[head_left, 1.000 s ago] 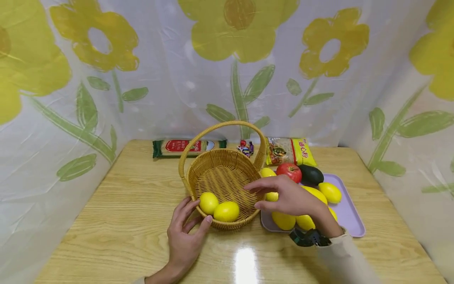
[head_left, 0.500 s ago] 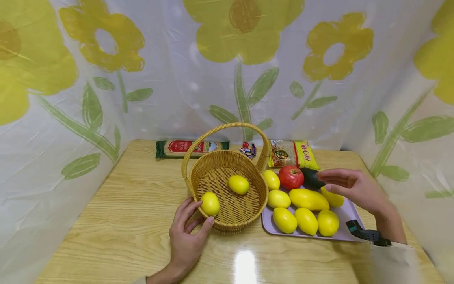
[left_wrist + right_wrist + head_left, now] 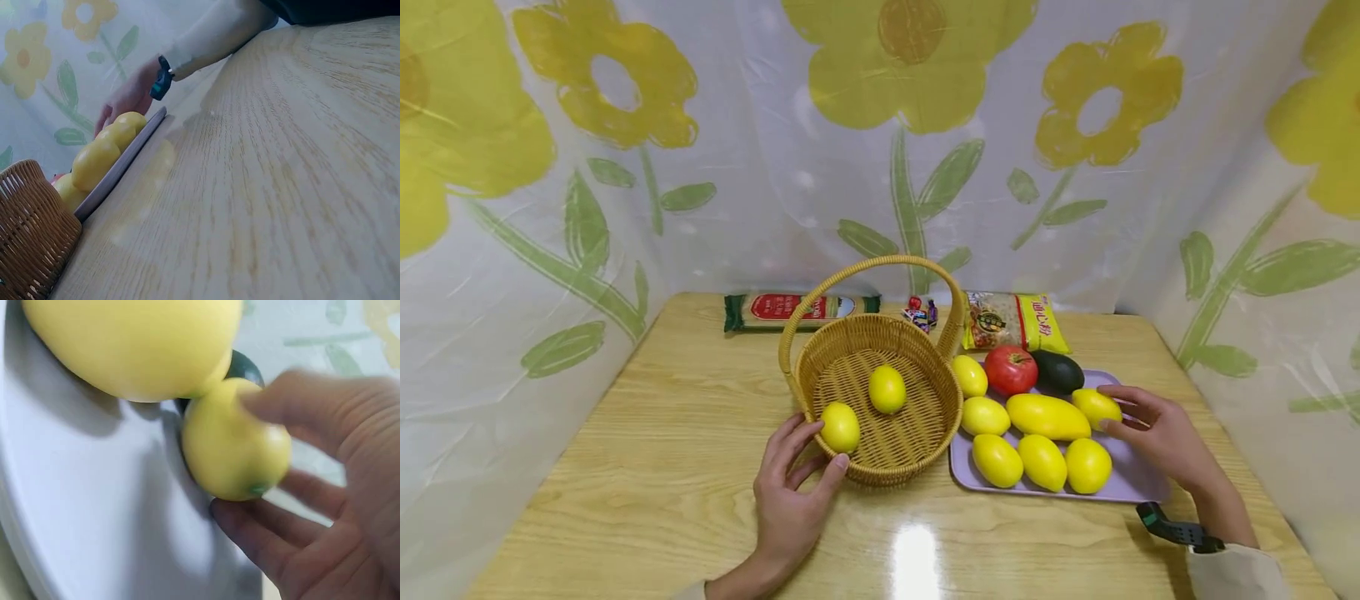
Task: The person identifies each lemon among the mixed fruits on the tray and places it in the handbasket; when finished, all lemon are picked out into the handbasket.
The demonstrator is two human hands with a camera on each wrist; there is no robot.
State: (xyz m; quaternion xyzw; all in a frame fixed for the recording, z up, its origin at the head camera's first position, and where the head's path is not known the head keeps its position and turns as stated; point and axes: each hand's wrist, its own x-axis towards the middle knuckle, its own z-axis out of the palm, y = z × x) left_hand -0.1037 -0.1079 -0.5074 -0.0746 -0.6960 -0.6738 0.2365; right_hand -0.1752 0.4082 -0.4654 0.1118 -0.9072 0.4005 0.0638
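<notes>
The left hand (image 3: 793, 500) holds the near left rim of a round wicker basket (image 3: 951, 417) with a tall arched handle; thumb and fingertips lie at the rim. Inside the basket are two lemons: one lemon (image 3: 840, 427) close to those fingertips, another lemon (image 3: 887, 389) near the middle. At the tray's right side the right hand (image 3: 1165, 437) grips a lemon (image 3: 1096, 408), thumb on one side and fingers on the other. The right wrist view shows that lemon (image 3: 231, 447) beside a larger yellow fruit, its green-tipped end toward the palm.
A lilac tray (image 3: 1138, 479) bears several lemons, a long yellow fruit (image 3: 1048, 417), a red pomegranate (image 3: 1011, 370) and a dark green avocado (image 3: 1057, 372). Along the back lie a noodle pack (image 3: 797, 311), small wrapped candies (image 3: 920, 314) and a macaroni bag (image 3: 1015, 321).
The right hand has left the basket, moved right and come down onto the lemon at the tray's right side. One basket lemon has rolled toward the middle. The left hand stays at the rim.
</notes>
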